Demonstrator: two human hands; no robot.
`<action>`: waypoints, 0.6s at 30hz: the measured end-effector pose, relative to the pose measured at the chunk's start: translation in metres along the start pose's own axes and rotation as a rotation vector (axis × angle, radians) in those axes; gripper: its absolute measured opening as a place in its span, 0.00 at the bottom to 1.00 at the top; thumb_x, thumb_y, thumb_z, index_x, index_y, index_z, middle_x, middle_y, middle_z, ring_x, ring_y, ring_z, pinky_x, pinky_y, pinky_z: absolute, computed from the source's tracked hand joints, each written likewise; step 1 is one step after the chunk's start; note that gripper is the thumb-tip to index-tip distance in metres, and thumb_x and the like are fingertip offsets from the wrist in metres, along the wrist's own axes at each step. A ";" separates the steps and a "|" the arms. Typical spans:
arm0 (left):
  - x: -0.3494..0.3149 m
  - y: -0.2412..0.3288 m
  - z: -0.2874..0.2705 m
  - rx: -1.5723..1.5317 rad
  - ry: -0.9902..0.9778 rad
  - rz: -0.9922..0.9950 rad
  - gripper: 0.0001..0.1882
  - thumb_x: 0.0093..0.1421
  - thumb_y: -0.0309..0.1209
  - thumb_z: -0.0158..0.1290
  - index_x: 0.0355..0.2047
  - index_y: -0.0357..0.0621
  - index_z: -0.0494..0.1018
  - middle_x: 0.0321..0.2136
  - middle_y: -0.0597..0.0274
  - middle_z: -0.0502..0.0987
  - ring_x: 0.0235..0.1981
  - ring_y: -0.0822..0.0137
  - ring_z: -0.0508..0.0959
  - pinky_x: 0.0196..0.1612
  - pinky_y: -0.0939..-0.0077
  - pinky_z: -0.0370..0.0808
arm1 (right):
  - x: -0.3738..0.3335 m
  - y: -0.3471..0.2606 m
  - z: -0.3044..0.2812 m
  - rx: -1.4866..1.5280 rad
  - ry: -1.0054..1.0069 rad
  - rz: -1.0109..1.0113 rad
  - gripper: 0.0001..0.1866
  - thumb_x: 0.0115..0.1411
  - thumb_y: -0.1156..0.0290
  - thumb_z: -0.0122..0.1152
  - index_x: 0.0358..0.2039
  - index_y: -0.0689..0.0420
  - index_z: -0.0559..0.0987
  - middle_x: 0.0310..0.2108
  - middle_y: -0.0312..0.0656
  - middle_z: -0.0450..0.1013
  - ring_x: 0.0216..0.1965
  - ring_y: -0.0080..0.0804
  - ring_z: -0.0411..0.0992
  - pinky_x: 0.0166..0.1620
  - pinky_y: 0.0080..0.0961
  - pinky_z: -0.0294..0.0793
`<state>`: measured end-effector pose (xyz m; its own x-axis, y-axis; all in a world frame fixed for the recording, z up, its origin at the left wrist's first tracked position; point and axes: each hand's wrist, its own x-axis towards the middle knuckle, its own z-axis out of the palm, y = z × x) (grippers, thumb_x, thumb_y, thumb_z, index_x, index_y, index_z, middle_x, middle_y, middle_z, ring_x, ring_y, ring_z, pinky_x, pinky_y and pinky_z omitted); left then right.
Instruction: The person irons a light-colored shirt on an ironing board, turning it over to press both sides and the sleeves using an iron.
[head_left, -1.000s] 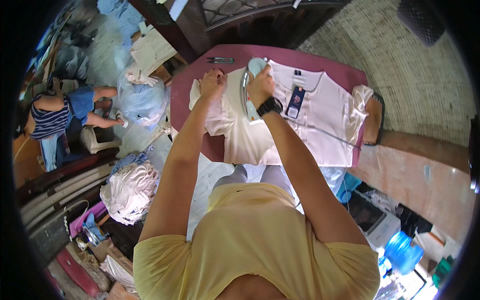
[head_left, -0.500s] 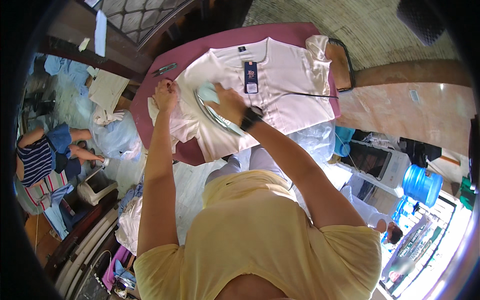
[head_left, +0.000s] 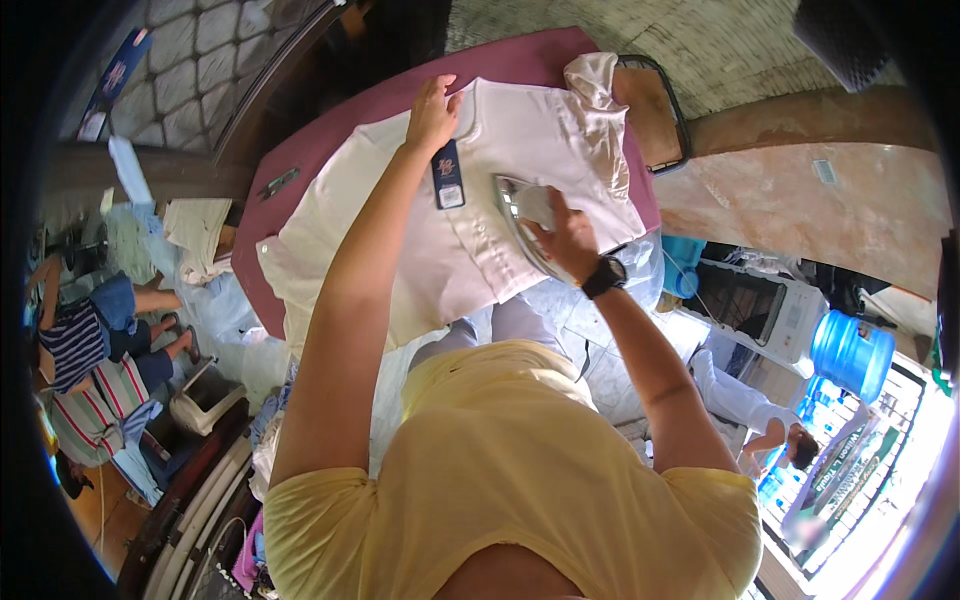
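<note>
A cream blouse (head_left: pixel 375 230) lies spread over the maroon-covered ironing board (head_left: pixel 345 105), its puffed sleeve (head_left: pixel 597 105) bunched at the far right. My right hand (head_left: pixel 568 238) grips an iron (head_left: pixel 512 205), which rests on the right side of the blouse beside the button front. By the neckline, my left hand (head_left: pixel 433 115) lies on the cloth with its fingers stretched away from me. Just below that hand is a dark blue hang tag (head_left: pixel 449 182) on the blouse. Small snips (head_left: pixel 278 182) lie on the board's left part.
A black metal frame (head_left: pixel 685 120) borders the board's right end. Clear plastic (head_left: pixel 645 275) hangs off the near right edge. To the right stand a white appliance (head_left: pixel 795 325) and a blue water jug (head_left: pixel 850 348). One person (head_left: pixel 75 335) is at left, another (head_left: pixel 765 425) at right.
My left hand has gone from the left sleeve up to the neckline. The iron has moved right with my right hand across the blouse. The left sleeve area now lies more spread out.
</note>
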<state>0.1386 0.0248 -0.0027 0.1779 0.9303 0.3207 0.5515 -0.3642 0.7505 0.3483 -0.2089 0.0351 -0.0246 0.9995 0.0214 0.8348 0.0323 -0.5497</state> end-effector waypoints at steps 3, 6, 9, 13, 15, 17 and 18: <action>0.025 -0.007 0.034 0.238 -0.080 -0.069 0.24 0.53 0.50 0.59 0.44 0.49 0.74 0.42 0.58 0.75 0.49 0.53 0.71 0.52 0.55 0.68 | 0.051 -0.025 0.013 -0.039 0.138 0.043 0.34 0.56 0.54 0.64 0.55 0.61 0.64 0.28 0.58 0.76 0.27 0.58 0.74 0.30 0.48 0.74; 0.045 -0.009 0.048 0.394 -0.207 -0.181 0.19 0.52 0.53 0.59 0.37 0.57 0.79 0.39 0.62 0.75 0.47 0.53 0.72 0.51 0.55 0.68 | 0.108 -0.040 0.008 -0.040 0.167 0.252 0.35 0.56 0.50 0.62 0.55 0.61 0.64 0.23 0.54 0.73 0.27 0.52 0.75 0.29 0.43 0.74; 0.048 -0.014 0.063 0.378 -0.182 -0.221 0.18 0.50 0.56 0.59 0.32 0.60 0.80 0.36 0.67 0.75 0.46 0.56 0.73 0.48 0.54 0.68 | 0.111 -0.028 0.016 -0.200 0.252 0.220 0.36 0.57 0.50 0.60 0.57 0.62 0.62 0.24 0.53 0.74 0.28 0.50 0.75 0.29 0.41 0.75; 0.049 -0.033 0.052 0.322 -0.120 -0.215 0.17 0.49 0.53 0.61 0.31 0.57 0.79 0.35 0.69 0.75 0.44 0.59 0.73 0.47 0.54 0.68 | 0.056 -0.029 -0.006 0.031 0.044 0.348 0.35 0.58 0.57 0.61 0.57 0.63 0.59 0.26 0.59 0.75 0.27 0.58 0.76 0.30 0.48 0.75; 0.043 -0.021 0.061 0.298 -0.084 -0.169 0.15 0.50 0.49 0.63 0.30 0.56 0.79 0.33 0.69 0.74 0.41 0.59 0.73 0.45 0.57 0.68 | 0.061 -0.015 -0.010 0.028 0.062 0.397 0.36 0.58 0.57 0.61 0.58 0.63 0.58 0.26 0.57 0.76 0.27 0.56 0.76 0.30 0.48 0.76; 0.039 -0.025 0.052 0.259 -0.073 -0.144 0.14 0.50 0.49 0.63 0.30 0.55 0.79 0.31 0.68 0.74 0.40 0.60 0.74 0.44 0.58 0.69 | 0.103 -0.023 -0.016 -0.001 0.053 0.455 0.40 0.57 0.57 0.61 0.61 0.66 0.55 0.27 0.54 0.76 0.26 0.52 0.77 0.29 0.45 0.77; 0.041 -0.025 0.053 0.233 -0.071 -0.127 0.14 0.50 0.49 0.63 0.30 0.55 0.79 0.31 0.68 0.74 0.39 0.60 0.74 0.43 0.59 0.69 | 0.124 -0.026 -0.026 -0.008 0.036 0.455 0.40 0.58 0.56 0.59 0.63 0.65 0.54 0.28 0.53 0.77 0.28 0.50 0.77 0.31 0.45 0.77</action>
<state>0.1754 0.0738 -0.0388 0.1474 0.9715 0.1854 0.7443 -0.2324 0.6261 0.3381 -0.0857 0.0740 0.3650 0.9111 -0.1917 0.7602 -0.4105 -0.5036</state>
